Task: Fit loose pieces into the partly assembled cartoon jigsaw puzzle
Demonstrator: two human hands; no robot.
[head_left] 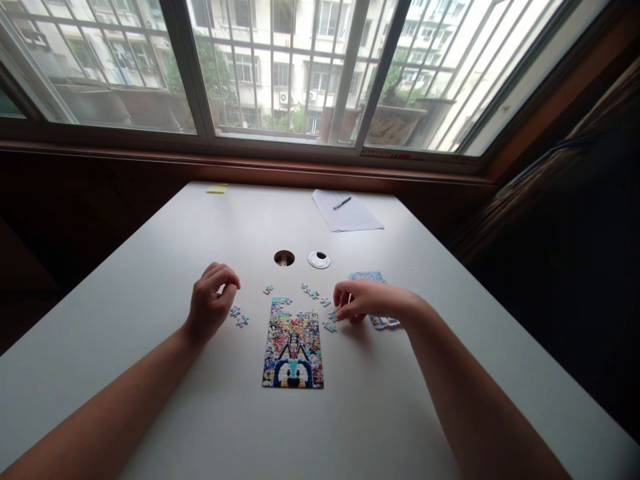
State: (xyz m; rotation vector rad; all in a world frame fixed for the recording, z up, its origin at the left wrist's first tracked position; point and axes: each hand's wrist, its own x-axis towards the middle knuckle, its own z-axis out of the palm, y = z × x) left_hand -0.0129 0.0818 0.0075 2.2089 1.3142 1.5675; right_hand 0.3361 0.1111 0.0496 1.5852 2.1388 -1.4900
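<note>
A partly assembled jigsaw puzzle (293, 343) lies flat on the white table, showing a blue cartoon dog's head below a crowd of small colourful figures. Its top edge is uneven, with gaps at the upper right. My right hand (367, 300) is to the right of it, thumb and fingers pinched at a small jigsaw piece (333, 316). Another loose piece (329, 327) lies just below those fingertips. Left of the puzzle, my left hand (213, 300) is curled in a loose fist, with nothing visible in it. Beside it lie loose blue pieces (242, 321).
More pieces (313, 294) lie above the puzzle. A printed card (385, 322) is partly hidden under my right hand and wrist. Farther back are a round table hole (284, 258), its cover (319, 259), paper (345, 217) with a pen (342, 203), and yellow sticky notes (217, 189).
</note>
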